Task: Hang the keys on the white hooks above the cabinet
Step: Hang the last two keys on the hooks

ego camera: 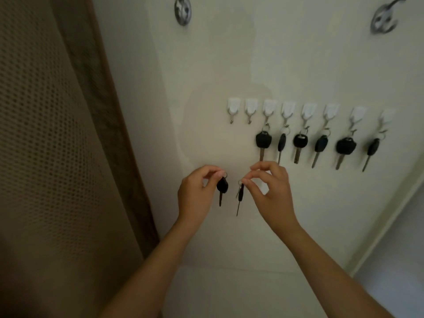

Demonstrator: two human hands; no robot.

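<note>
A pale, matt painted wall (229, 65) fills the view, bordered on the left by a tan perforated mesh panel (46, 134) and carrying two chromed round fittings near the top. A row of eight white hooks runs across it; each is a small plastic plate with a thin bent wire tip. Six already bear black-headed keys on split rings, while the first empty hook (233, 109) and second empty hook (250, 110) stand at the left end. Below them, the left hand (197, 193) pinches the ring of a rounded black key (222, 188) between thumb and forefinger, and the right hand (270, 193) pinches the ring of a slimmer key (239, 196) likewise; both keys dangle freely, blades down, near one another but apart. Risks, as judged: the rings are small and the wire tips narrow, so a ring may miss its tip and slip from the pinch; lifting both keys together divides attention; the right hand may brush the nearest hung key (263, 141) and unseat it.
</note>
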